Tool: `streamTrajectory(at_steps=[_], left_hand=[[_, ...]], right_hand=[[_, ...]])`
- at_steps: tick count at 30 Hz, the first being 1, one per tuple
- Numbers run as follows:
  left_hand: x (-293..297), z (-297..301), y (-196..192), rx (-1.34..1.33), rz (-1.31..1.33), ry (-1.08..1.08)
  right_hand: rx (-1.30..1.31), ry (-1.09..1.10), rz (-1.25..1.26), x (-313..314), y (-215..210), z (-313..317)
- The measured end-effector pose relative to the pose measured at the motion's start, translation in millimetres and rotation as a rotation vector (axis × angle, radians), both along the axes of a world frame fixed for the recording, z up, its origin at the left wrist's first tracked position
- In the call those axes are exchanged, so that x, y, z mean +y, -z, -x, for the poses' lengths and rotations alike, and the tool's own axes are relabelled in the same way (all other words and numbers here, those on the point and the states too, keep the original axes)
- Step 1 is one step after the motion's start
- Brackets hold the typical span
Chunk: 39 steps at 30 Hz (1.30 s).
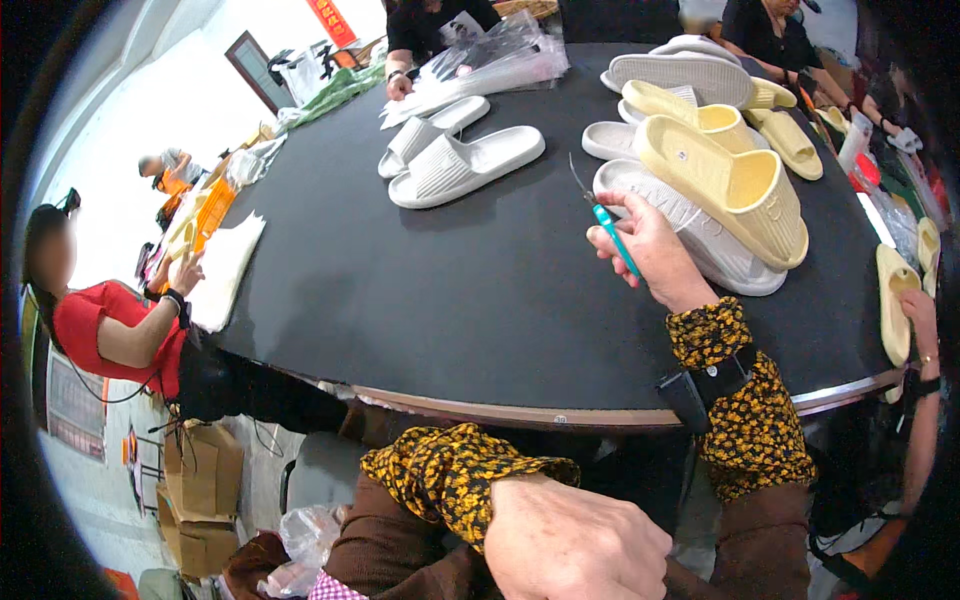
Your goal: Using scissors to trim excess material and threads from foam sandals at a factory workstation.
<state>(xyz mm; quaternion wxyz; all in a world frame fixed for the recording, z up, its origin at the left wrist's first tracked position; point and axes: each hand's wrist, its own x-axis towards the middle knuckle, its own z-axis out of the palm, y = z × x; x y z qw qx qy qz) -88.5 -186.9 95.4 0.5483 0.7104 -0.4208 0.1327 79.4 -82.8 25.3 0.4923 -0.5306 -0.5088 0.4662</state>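
Red banner (330,22) with characters, table label (561,420) (tiny, numbered), grey slipper (672,205) with lettering

Table (390,300) bears slipper pair (455,168) left; slipper pile (690,165) right.

Head fisheye, down over table (340,300), edges unclear

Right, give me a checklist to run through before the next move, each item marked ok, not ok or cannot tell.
1. Teal-handled tool held in the right hand's grip: ok.
2. Tool's thin tip off the slippers: ok, in this view it shows against the dark table top.
3. Left hand's grip away from the tool: ok, it shows below the table's near edge.
4. Left hand's grip empty: cannot tell, its fingers are hidden.
5. Slippers at right lying separately: not ok, a large yellow slipper overlaps a white slipper.
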Motion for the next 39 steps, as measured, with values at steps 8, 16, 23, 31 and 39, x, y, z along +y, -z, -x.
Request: streamTrajectory(at_steps=[8, 16, 23, 31, 39], left_hand=[[56.3, 46.5, -31.4, 0.412, -0.102, -0.871], [313.8, 143.9, 47.6, 0.649, -0.333, -2.211], [340.9, 133.0, 87.0, 0.826, 0.061, -2.184], [210.3, 59.6, 68.6, 0.765, 0.749, -1.442], [116.7, 11.7, 68.9, 0.755, 0.936, -1.095]], right_hand=[[-0.018, -0.068, -0.027, 0.2, 6.1, 5.3], [-0.047, -0.077, -0.073, -0.1, 6.1, 6.4], [-0.101, -0.062, -0.014, 1.2, 6.9, 7.7], [-0.019, 0.025, -0.109, 0.8, 4.1, 7.3], [0.181, 0.115, -0.222, 5.1, 5.5, -0.1]])
